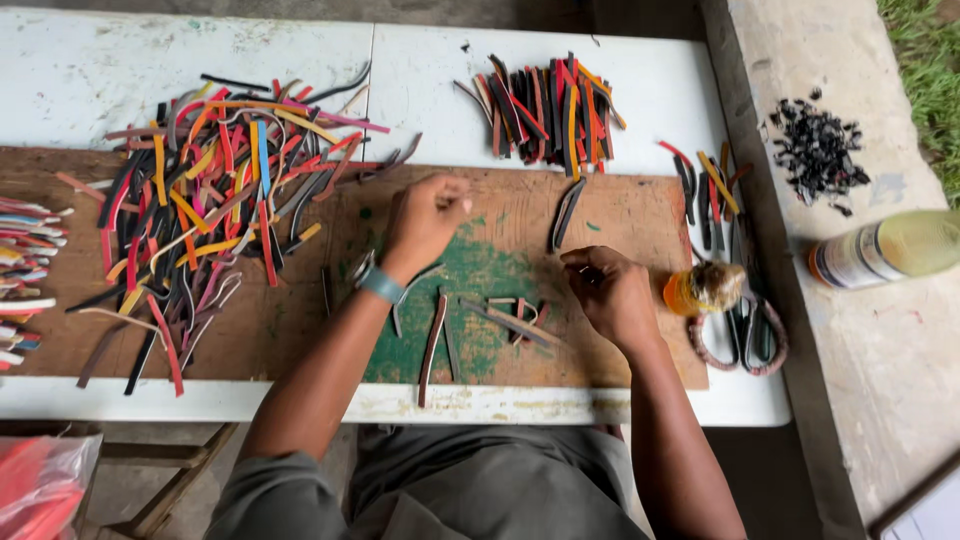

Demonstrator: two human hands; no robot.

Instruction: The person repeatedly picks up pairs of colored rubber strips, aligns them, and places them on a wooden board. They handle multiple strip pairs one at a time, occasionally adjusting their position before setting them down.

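My left hand [425, 220] rests on the brown wooden board [620, 210], fingers curled as if pinching something small that I cannot make out. My right hand [610, 295] is closed low on the board next to an orange glue bottle with a crusted top [700, 288]. Between the hands, on a green-stained patch [470, 270], lie several short rubber strips [505, 320]. A dark strip [567, 212] lies just above my right hand. A big loose heap of coloured strips [205, 200] covers the board's left part.
A sorted bundle of strips [545, 110] lies on the white table [90, 70] behind the board. Scissors [745, 330] and a few strips [705, 185] lie at the right. On the concrete ledge sit black scraps [818, 150] and a lying bottle [885, 250]. More strips [25, 270] at far left.
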